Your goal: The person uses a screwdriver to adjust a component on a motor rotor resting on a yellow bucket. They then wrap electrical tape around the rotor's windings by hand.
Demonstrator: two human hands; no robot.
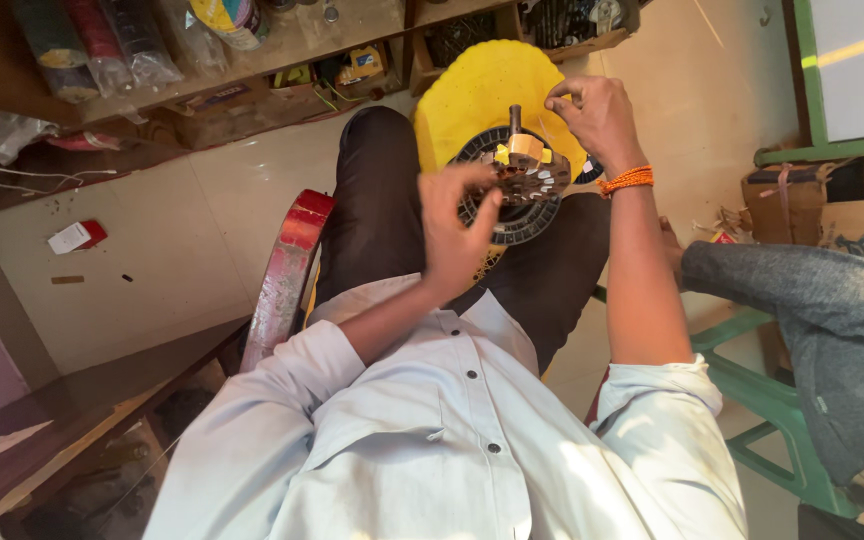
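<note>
- Round black motor stator (520, 190) with copper-coloured windings and a short metal shaft standing up from its middle sits on the person's lap, over dark trousers (382, 210), one of its kind in view.
- Behind the stator lies one round yellow plastic disc (482, 90) with a scalloped edge.
- One left hand (457, 230) is raised just in front of the stator's near edge, fingers curled and thumb stretched toward the windings; whether it pinches anything cannot be told.
- One right hand (592, 115) is at the far side of the stator, thumb and forefinger pressed together near the shaft, seemingly on a fine wire too thin to make out.
- One orange thread band (627, 180) circles the right wrist.
- One red painted curved chair part (287, 275) stands just beside the left leg.
- Another person's grey sleeve (802, 300) reaches in from the right, above a green plastic chair (772, 400).
- Pale tiled floor (152, 260) spreads below, with one small red and white box (77, 236) lying on it.
- Wooden shelves (252, 70) along the wall hold wrapped rolls and cartons.
</note>
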